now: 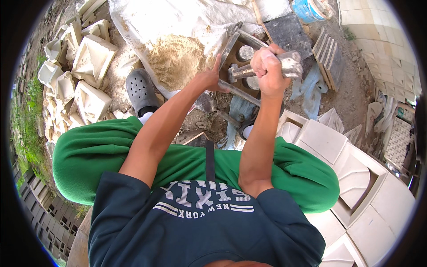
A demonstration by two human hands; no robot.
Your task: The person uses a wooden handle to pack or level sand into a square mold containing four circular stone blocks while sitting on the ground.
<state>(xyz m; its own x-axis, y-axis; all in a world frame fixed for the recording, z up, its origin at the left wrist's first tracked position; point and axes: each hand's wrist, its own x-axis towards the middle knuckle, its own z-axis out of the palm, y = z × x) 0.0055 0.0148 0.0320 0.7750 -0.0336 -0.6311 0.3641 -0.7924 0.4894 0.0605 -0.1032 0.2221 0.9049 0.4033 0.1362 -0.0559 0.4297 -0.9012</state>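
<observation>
My right hand [270, 73] is closed around a hammer-like tool [291, 66] with a thick, grey-crusted head, held above a metal mould frame [242, 92]. The tool's narrower shaft points left across the mould. Inside the frame lies a dark plate with round grey discs [245, 53]. At the frame's near left corner, my left hand [208, 80] touches the metal with its index finger stretched out and thumb apart. Its other fingers are largely hidden. Sandy powder [173, 60] is heaped on a white sheet [151, 18] to the left of the mould.
Pale cast blocks [94, 60] are piled at the left. More cast blocks [322, 142] are stacked by my right knee. A slatted board [328, 60] and a blue bucket [309, 11] stand at the far right. Near my left foot [142, 91] is the sheet's edge.
</observation>
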